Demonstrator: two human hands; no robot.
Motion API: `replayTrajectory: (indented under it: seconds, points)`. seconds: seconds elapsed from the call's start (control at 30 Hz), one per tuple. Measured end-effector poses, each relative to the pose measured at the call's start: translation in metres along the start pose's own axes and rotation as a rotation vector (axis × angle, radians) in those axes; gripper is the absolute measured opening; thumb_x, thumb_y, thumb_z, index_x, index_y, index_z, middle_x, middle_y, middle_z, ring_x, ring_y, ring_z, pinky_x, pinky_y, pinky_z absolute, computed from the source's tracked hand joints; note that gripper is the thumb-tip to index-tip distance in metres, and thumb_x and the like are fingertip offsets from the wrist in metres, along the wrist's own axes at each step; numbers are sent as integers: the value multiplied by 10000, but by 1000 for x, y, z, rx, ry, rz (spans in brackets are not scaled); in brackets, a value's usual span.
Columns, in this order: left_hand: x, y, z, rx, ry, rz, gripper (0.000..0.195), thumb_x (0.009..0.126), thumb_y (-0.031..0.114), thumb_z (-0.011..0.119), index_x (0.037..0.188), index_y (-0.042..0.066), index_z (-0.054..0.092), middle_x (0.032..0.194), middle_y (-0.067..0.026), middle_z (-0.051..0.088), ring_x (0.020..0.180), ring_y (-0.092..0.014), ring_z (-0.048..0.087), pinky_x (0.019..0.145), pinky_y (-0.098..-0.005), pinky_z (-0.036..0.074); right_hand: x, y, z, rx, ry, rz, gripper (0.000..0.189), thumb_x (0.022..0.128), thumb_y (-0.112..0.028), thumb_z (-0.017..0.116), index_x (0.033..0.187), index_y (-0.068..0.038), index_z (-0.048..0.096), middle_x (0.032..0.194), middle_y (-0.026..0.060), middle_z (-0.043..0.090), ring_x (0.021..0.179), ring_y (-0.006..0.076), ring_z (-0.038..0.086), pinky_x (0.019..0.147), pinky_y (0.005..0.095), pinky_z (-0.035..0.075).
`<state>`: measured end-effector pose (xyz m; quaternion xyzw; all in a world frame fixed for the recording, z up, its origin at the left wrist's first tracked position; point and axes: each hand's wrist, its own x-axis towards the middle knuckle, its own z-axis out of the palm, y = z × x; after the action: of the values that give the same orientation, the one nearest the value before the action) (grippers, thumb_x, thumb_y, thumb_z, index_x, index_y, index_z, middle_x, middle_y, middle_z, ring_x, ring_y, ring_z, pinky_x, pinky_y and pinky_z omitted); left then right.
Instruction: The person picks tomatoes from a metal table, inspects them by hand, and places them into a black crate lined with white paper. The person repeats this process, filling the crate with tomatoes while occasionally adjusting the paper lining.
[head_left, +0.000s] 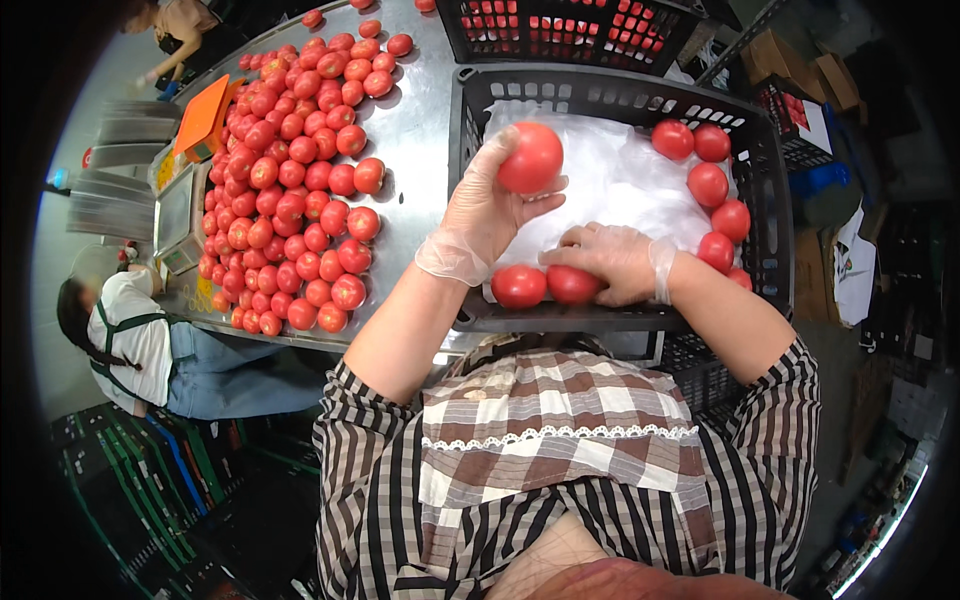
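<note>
In my left hand (487, 199), gloved in clear plastic, I hold a red tomato (532, 159) up over a black plastic crate (622, 324). My right hand (611, 259), in the same kind of glove, is down inside the crate by its near wall. Its fingers and thumb are around a second tomato (573, 286), which sits beside another tomato (519, 286) in the near left corner. Clear plastic film (607, 161) lines the crate. Several more tomatoes (709, 184) lie along the right wall, a few partly hidden.
Loose tomatoes (289, 172) are heaped on the steel table (409, 150) at left. Beyond them are an orange box (202, 116) and a weighing scale (180, 217). Another black crate (562, 49) stands behind mine. A co-worker (142, 337) is at the table's left; another person (176, 34) is farther off.
</note>
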<state>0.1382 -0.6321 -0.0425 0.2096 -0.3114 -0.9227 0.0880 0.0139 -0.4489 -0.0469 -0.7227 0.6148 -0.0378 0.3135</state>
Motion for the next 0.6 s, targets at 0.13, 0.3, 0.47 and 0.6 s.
replayTrajectory:
  seconds: [0.13, 0.3, 0.47, 0.6]
  points:
    - [8, 3, -12, -132, 48, -108, 667, 900, 560, 594, 1257, 6, 490, 1121, -217, 635, 1017, -336, 677, 766, -420, 628, 7, -13, -3, -174, -6, -32, 741, 619, -155, 790, 1306, -158, 513, 1183, 123, 568, 1080, 336, 577, 894, 432, 516]
    - [5, 5, -8, -159, 112, -120, 663, 938, 583, 514, 1252, 0, 487, 1156, -232, 620, 1033, -341, 670, 758, -438, 630, 9, -6, -9, -86, 27, -21, 683, 595, -203, 806, 1224, -115, 553, 1130, 133, 598, 1052, 335, 595, 871, 429, 517]
    - [3, 3, -17, -140, 109, -100, 608, 955, 538, 512, 1232, -3, 503, 1128, -210, 634, 1031, -337, 667, 759, -446, 629, -1, 4, -29, 880, 289, 88, 608, 675, -260, 759, 1215, -65, 559, 1080, 111, 624, 961, 250, 623, 803, 356, 517]
    - [2, 4, -13, -117, 139, -111, 513, 954, 468, 540, 1177, 6, 554, 1090, -188, 644, 983, -316, 673, 733, -442, 626, -7, 9, -32, 1505, 359, 165, 664, 814, -603, 579, 1186, -53, 578, 903, 123, 640, 723, 206, 604, 643, 342, 498]
